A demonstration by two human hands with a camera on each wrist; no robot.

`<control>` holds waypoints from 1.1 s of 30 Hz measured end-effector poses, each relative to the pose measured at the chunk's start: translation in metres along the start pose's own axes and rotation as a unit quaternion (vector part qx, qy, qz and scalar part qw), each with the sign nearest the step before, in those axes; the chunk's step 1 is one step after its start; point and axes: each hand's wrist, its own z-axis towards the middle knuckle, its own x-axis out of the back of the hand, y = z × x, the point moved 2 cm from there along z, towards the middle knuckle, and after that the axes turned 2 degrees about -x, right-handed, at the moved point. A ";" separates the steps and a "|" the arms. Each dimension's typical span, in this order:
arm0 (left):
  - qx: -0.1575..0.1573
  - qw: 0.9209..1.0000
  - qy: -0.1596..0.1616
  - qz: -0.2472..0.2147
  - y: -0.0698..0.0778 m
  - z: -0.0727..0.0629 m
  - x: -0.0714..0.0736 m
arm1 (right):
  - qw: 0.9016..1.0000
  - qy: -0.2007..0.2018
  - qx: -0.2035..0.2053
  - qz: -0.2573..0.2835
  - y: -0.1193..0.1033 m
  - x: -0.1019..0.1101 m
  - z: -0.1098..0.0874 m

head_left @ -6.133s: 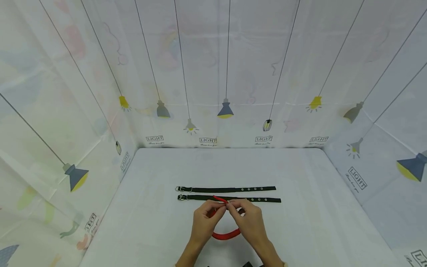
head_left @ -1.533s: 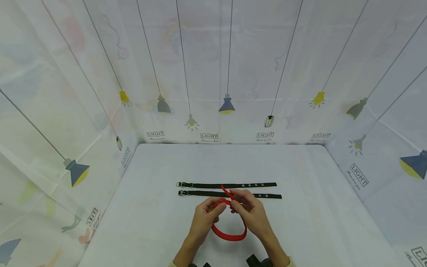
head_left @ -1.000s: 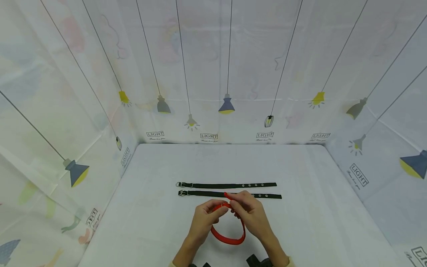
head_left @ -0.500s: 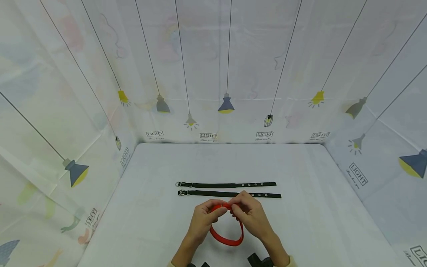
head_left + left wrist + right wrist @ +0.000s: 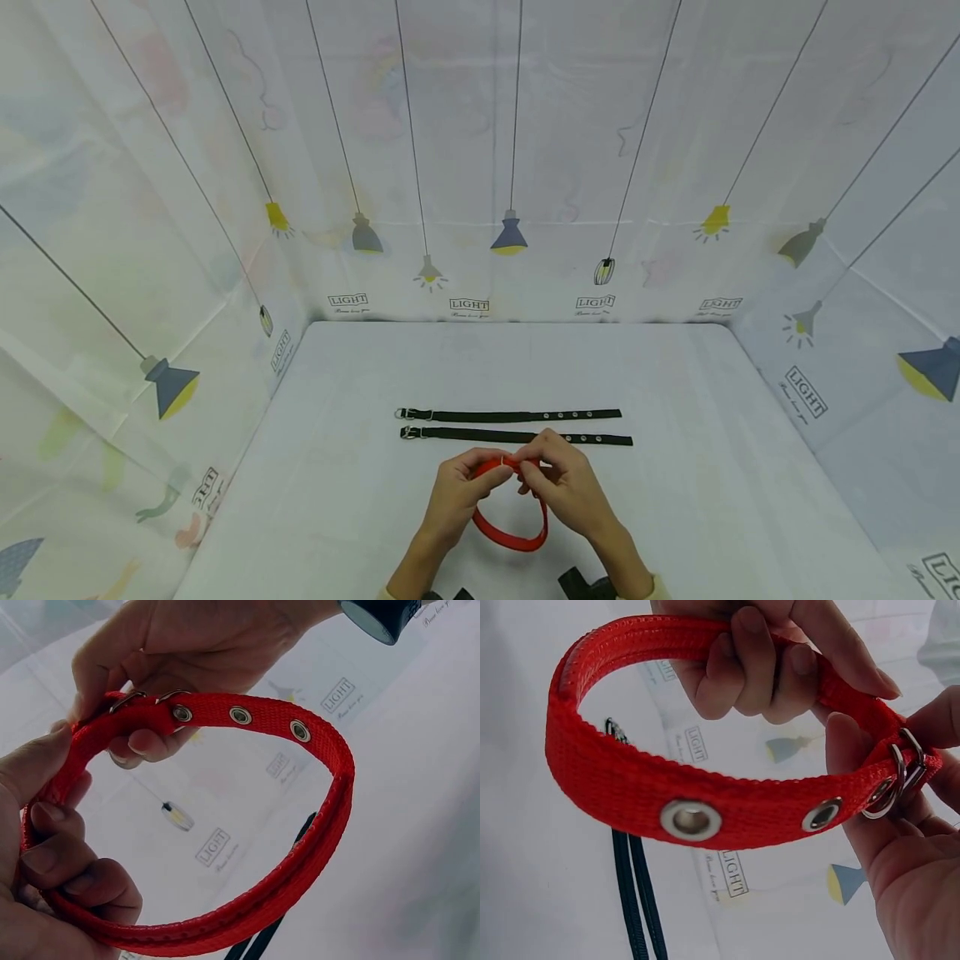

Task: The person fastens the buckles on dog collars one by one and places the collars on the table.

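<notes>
Both hands hold a red collar (image 5: 517,545) that is bent into a loop above the white table. On the left side, the left hand (image 5: 456,493) grips the band, its fingers curled round it in the left wrist view. With thumb and fingers, the right hand (image 5: 564,482) pinches the collar where its ends overlap. Right at those fingertips, the right wrist view shows a metal buckle (image 5: 913,761) and a D-ring (image 5: 897,787). Several metal eyelets (image 5: 691,820) run along the band. The strap's tip is largely hidden by the right fingers.
Two black collars lie side by side beyond the hands, the far collar (image 5: 480,417) and the near collar (image 5: 480,435), buckles to the left. Patterned cloth (image 5: 465,167) walls the white table (image 5: 337,517) at the back and sides. Black devices (image 5: 576,583) sit at the wrists.
Earlier the strap's red tip stuck up beyond the fingers; it has since come down between the right fingertips. The red loop sits slightly lower. In the last half second almost nothing moves.
</notes>
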 end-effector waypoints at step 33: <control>0.016 0.998 0.052 -0.037 -0.005 0.002 0.004 | 0.993 -0.033 -0.047 -0.100 0.005 -0.007 0.002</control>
